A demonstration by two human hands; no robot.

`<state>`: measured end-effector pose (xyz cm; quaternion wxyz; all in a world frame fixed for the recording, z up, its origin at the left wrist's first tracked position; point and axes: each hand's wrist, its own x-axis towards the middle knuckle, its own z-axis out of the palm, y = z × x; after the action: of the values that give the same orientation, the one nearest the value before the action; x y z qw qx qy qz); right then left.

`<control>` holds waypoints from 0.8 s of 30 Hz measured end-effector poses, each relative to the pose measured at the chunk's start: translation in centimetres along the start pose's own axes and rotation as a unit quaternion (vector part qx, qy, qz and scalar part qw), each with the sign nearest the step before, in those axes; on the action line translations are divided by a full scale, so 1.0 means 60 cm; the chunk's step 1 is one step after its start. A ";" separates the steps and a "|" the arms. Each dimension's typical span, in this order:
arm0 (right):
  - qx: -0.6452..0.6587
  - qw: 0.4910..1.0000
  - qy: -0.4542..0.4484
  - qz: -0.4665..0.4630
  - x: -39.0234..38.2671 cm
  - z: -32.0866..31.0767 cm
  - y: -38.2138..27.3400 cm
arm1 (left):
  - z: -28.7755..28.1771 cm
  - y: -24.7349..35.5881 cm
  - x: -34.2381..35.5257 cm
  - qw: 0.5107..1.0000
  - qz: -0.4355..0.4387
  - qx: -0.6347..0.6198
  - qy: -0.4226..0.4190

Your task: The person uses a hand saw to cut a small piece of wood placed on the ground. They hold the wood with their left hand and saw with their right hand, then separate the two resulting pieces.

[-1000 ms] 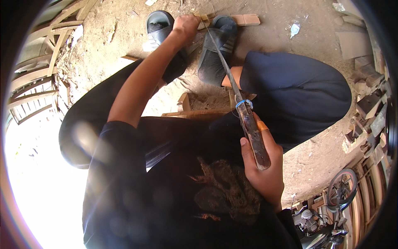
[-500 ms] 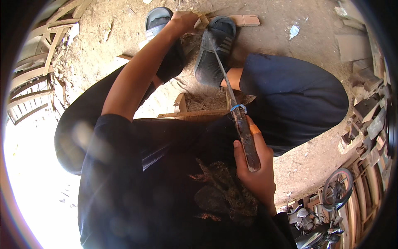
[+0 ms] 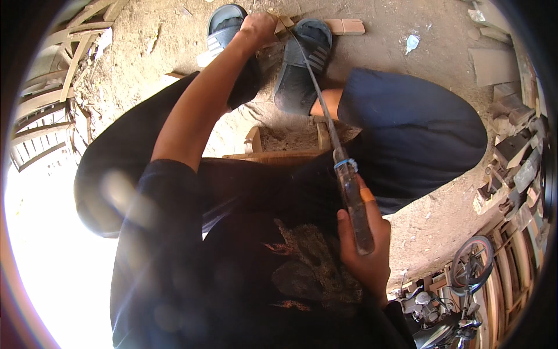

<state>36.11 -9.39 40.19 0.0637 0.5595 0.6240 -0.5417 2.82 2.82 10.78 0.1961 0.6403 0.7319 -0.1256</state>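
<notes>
The saw (image 3: 321, 98) lies diagonally across the middle of the scene, its worn dark handle (image 3: 354, 212) near and to the right, its long, narrow blade tapering far and to the left. A blue tie is bound round the front of the handle. The right hand (image 3: 371, 244) is closed round this handle, thumb along the left side and an orange band on one finger at the right. The blade's far end reaches a pale wooden piece (image 3: 284, 24) between the two feet. The left hand (image 3: 258, 30) is curled against the left side of that piece; its fingertips are hidden, so I cannot tell whether they grip it. Just left of this hand is the left sandal (image 3: 226, 24); to the right of the blade's far part is the right sandal (image 3: 311, 49), with a wooden strip (image 3: 345, 27) showing beyond its right side. Nearer, a wooden board (image 3: 273, 157) spans between the thighs. Dirt ground (image 3: 383, 49) surrounds the feet, with wood scraps (image 3: 511, 148) heaped at the far right and a wheel (image 3: 472, 264) at the near right.
</notes>
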 end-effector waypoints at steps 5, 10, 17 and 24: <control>0.007 0.998 0.049 -0.030 -0.013 -0.001 0.028 | 0.002 -0.006 0.003 1.000 0.019 0.016 0.003; -0.031 0.996 0.038 -0.069 -0.035 -0.021 0.026 | -0.003 -0.005 0.009 1.000 0.012 -0.002 -0.007; 0.064 0.995 0.047 -0.068 -0.005 -0.020 0.033 | -0.016 -0.009 0.012 0.999 0.019 0.001 -0.027; 0.073 0.992 0.048 -0.090 0.033 0.011 0.040 | -0.014 -0.006 0.010 0.999 0.017 -0.008 -0.032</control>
<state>36.92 -9.13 37.11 -0.0561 0.5296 0.6327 -0.5623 2.28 3.66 11.23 0.2267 0.6470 0.7150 -0.1373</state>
